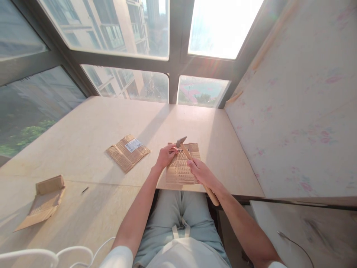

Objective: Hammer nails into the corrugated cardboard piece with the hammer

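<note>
A hammer (181, 142) with a metal head and wooden handle is in my right hand (201, 171), whose fingers wrap round the middle of the handle. The handle's end reaches past the table's front edge. Beneath the hammer lies a sheet of corrugated cardboard (182, 172), covered with rows of small marks or holes. My left hand (166, 155) is at the sheet's upper left, fingers pinched together close to the hammer head. Whatever sits between those fingertips is too small to make out. A short dark line of something shows on the cardboard just right of them.
A flat cardboard piece with a white label (119, 153) lies to the left on the table (173, 121). Farther left are a folded cardboard piece (46, 203) and a small dark thin object (85, 189). White cable loops (75, 248) show at lower left. Windows and a papered wall border the table.
</note>
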Motion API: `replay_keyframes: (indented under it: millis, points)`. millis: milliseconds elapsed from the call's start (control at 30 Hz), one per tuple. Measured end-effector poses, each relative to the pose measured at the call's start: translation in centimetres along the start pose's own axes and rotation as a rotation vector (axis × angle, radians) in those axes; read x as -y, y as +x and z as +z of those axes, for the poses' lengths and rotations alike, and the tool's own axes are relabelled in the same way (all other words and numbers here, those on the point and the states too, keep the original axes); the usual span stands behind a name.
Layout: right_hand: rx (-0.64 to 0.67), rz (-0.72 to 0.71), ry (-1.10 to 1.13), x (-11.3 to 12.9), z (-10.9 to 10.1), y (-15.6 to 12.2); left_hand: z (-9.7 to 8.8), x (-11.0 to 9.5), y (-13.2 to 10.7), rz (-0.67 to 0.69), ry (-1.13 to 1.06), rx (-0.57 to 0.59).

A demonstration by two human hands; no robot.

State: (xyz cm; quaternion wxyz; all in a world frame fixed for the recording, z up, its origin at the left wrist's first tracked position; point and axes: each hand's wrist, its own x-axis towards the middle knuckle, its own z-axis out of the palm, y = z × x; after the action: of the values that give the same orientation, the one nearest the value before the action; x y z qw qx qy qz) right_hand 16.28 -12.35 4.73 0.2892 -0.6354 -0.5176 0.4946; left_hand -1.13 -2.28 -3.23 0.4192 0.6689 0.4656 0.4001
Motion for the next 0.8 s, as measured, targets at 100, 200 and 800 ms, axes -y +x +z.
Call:
replay_keyframes:
  millis: [100,200,800]
  points:
    - [0.003,0.003,-0.079,0.1,0.0,0.1,0.0,0.0,0.1,0.023,-0.003,0.018]
    - [0.017,0.001,-0.093,0.2,-0.1,-0.1,0.0,0.1,0.1,0.037,-0.011,0.029]
    - [0.059,0.002,-0.025,0.5,-1.3,-0.7,0.2,0.8,0.2,0.113,0.027,-0.006]
